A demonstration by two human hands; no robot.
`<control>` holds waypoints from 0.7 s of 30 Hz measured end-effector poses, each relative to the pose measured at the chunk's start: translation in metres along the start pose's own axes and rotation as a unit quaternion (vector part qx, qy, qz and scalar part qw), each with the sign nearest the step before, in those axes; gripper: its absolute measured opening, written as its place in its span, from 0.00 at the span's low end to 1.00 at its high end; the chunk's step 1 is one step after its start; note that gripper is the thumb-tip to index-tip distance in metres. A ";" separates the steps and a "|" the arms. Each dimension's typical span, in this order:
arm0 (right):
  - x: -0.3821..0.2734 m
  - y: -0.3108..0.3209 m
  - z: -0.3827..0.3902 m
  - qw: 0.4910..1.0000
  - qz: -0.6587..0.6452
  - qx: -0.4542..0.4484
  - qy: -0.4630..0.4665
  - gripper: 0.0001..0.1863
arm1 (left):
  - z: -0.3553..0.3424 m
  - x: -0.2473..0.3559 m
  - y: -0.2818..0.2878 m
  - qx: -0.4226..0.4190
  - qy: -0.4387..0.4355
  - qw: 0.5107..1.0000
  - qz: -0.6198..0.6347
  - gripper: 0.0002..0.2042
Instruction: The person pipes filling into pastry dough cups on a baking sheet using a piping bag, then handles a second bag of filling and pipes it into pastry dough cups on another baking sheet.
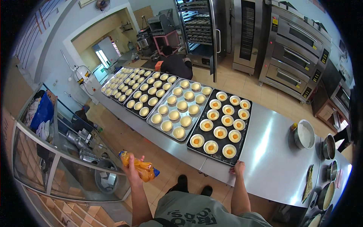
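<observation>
A soft plastic pack with orange contents and blue ends [145, 169] is gripped in my left hand [132, 171], off the table's front edge. My right hand [238, 168] is closed at the near right corner of a black baking tray [223, 156]; its fingertips are partly hidden. Rows of pale tart cups [220, 132] fill this tray, each with an orange dollop in the middle. To its left, a silver tray [156, 128] carries pale tarts [174, 115] with no orange on them.
More trays of pale tarts [143, 98] continue along the steel table [270, 151]. Metal bowls [304, 136] line its right side. Deck ovens [291, 53] and an open tray cabinet [198, 32] stand beyond. Behind the table a person in dark clothes [176, 66] crouches. A glass case [72, 178] is at left.
</observation>
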State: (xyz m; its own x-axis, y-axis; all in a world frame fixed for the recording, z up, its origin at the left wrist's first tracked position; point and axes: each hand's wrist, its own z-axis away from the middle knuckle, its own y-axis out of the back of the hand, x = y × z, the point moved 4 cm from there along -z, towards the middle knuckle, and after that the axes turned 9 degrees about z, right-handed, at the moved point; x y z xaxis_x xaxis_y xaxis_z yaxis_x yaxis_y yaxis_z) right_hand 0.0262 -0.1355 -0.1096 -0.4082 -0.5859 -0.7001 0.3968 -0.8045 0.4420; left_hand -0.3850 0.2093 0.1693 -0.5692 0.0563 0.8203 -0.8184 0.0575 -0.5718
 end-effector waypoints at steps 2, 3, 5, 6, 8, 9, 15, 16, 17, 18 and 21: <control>-0.001 -0.006 -0.007 1.000 0.016 -0.004 0.008 0.26 | -0.002 0.009 0.010 0.014 -0.010 1.000 0.014 0.13; 0.001 -0.011 -0.013 0.999 0.030 -0.006 0.015 0.26 | -0.002 0.014 0.017 0.021 -0.017 1.000 0.013 0.13; 0.031 -0.019 -0.051 0.999 0.041 -0.004 0.022 0.25 | -0.004 0.018 0.019 0.039 -0.037 0.999 -0.005 0.13; 0.068 -0.006 -0.087 0.995 0.070 0.046 0.052 0.25 | -0.012 0.010 0.013 0.036 -0.032 0.999 -0.007 0.13; 0.121 0.033 -0.143 0.972 0.137 0.158 0.105 0.26 | -0.036 -0.019 0.002 0.007 0.011 1.000 0.013 0.13; 0.123 0.027 -0.140 0.973 0.136 0.158 0.100 0.26 | -0.047 -0.029 0.006 -0.002 0.021 1.000 0.006 0.14; 0.082 -0.016 -0.034 0.984 -0.180 -0.010 -0.013 0.25 | -0.112 -0.052 -0.003 0.057 0.083 0.995 0.023 0.16; 0.082 -0.022 -0.020 0.983 -0.183 0.000 -0.014 0.25 | -0.130 -0.062 -0.011 0.034 0.096 0.994 0.032 0.16; 0.084 -0.028 -0.004 0.976 -0.217 0.018 -0.031 0.23 | -0.148 -0.073 -0.017 0.011 0.110 0.993 0.041 0.16; 0.087 -0.034 0.008 0.966 -0.251 0.037 -0.048 0.21 | -0.165 -0.085 -0.023 -0.012 0.124 0.991 0.050 0.16; 0.082 -0.065 0.037 0.954 -0.280 0.063 -0.083 0.18 | -0.220 -0.128 -0.022 -0.015 0.161 0.984 0.067 0.16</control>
State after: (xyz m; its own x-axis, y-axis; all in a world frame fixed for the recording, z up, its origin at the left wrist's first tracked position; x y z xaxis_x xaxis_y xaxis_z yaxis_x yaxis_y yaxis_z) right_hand -0.0636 -0.1350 -0.1751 -0.6563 -0.0588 -0.7522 -0.0198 -0.9953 0.0950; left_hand -0.2764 0.4197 0.0743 -0.6131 0.3791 0.6931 -0.7321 0.0571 -0.6788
